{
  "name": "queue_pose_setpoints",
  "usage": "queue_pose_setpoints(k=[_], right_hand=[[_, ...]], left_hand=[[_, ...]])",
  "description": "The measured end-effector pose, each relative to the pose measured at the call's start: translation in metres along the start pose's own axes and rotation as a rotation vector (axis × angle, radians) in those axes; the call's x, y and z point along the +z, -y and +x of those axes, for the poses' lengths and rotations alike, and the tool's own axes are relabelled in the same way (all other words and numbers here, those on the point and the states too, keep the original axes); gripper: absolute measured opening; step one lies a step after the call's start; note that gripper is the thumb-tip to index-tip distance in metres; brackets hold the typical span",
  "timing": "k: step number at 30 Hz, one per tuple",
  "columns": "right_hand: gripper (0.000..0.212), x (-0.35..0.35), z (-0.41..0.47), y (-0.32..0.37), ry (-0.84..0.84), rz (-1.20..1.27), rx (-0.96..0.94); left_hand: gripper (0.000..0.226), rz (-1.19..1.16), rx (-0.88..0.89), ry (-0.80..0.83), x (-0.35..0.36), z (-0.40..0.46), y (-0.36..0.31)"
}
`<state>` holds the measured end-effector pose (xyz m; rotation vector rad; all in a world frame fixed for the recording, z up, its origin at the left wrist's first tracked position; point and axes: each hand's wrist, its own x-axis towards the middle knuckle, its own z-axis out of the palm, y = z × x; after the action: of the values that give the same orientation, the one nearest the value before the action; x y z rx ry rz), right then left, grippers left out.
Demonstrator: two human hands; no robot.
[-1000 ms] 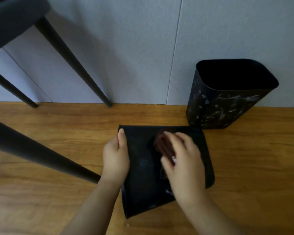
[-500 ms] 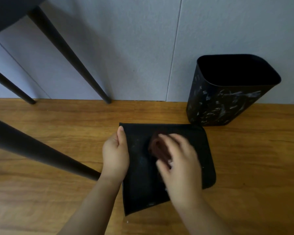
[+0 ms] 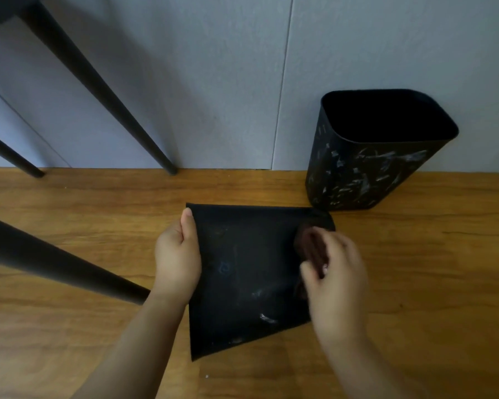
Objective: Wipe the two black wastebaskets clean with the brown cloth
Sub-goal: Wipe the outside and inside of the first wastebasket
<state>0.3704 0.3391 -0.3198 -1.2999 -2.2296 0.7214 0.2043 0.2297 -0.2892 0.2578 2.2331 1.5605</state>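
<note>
One black wastebasket (image 3: 242,280) lies on its side on the wooden floor in front of me, with faint pale smears on its upper face. My left hand (image 3: 177,257) grips its left edge, thumb on top. My right hand (image 3: 333,272) presses the brown cloth (image 3: 308,246) against the basket's right side; most of the cloth is hidden under my fingers. The second black wastebasket (image 3: 366,174) stands upright against the wall at the right, its side covered in whitish marks.
Black furniture legs (image 3: 98,90) slant down at the left, and one thick leg (image 3: 55,263) crosses just left of my left forearm. A grey panelled wall (image 3: 242,82) runs along the back. Wooden floor (image 3: 444,269) stretches to the right.
My right hand has slid the cloth from the middle of the lying basket to its right edge. My left hand holds the same edge.
</note>
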Motion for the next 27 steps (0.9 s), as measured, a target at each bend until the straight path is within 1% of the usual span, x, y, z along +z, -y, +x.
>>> queue_pose_setpoints(k=[3, 4, 5, 6, 8, 10, 12, 14, 16, 18, 19, 20, 22, 24, 25, 27], right_hand=[[0.065, 0.005, -0.006, 0.009, 0.156, -0.014, -0.233], [0.064, 0.005, 0.003, 0.007, 0.173, -0.02, -0.278], [0.061, 0.004, 0.014, 0.003, 0.169, -0.02, -0.272], [0.059, 0.001, 0.024, -0.002, 0.143, -0.015, -0.22], [0.055, -0.005, 0.04, -0.015, 0.02, -0.023, -0.049], [0.054, -0.007, 0.039, -0.023, -0.07, -0.04, 0.089], [0.058, -0.004, 0.02, -0.018, -0.058, -0.041, 0.106], [0.066, 0.002, -0.004, -0.002, 0.04, -0.064, 0.017], [0.074, 0.007, -0.025, 0.016, 0.163, -0.08, -0.166], [0.078, 0.009, -0.032, 0.021, 0.212, -0.116, -0.374], [0.078, 0.008, -0.028, 0.018, 0.223, -0.139, -0.408], [0.077, 0.006, -0.02, 0.012, 0.217, -0.153, -0.383], [0.072, -0.001, -0.004, -0.002, 0.171, -0.146, -0.206], [0.066, -0.005, 0.006, -0.012, 0.064, -0.101, -0.076], [0.064, -0.006, 0.007, -0.012, 0.032, -0.091, -0.058], [0.064, -0.003, 0.0, -0.002, 0.06, -0.076, -0.074]], left_hand=[[0.049, -0.008, -0.025, -0.01, -0.005, 0.0, 0.003], [0.047, -0.016, -0.035, -0.019, -0.007, 0.0, 0.003], [0.046, -0.021, -0.043, -0.031, -0.008, -0.001, 0.005], [0.046, -0.02, -0.045, -0.042, -0.009, -0.001, 0.006], [0.046, -0.016, -0.03, -0.06, -0.011, -0.002, 0.008], [0.046, -0.018, -0.014, -0.061, -0.01, -0.002, 0.008], [0.046, -0.022, -0.01, -0.051, -0.007, -0.001, 0.005], [0.045, -0.029, -0.023, -0.048, -0.005, -0.002, 0.003], [0.044, -0.03, -0.032, -0.044, -0.005, -0.002, 0.004], [0.043, -0.023, -0.027, -0.048, -0.006, -0.001, 0.006], [0.044, -0.017, -0.022, -0.057, -0.008, -0.001, 0.008], [0.044, -0.015, -0.023, -0.065, -0.009, -0.001, 0.009], [0.045, -0.016, -0.026, -0.067, -0.01, -0.001, 0.009], [0.047, -0.018, -0.031, -0.059, -0.008, 0.0, 0.007], [0.049, -0.018, -0.03, -0.055, -0.007, 0.001, 0.006], [0.051, -0.02, -0.026, -0.043, -0.005, 0.003, 0.005]])
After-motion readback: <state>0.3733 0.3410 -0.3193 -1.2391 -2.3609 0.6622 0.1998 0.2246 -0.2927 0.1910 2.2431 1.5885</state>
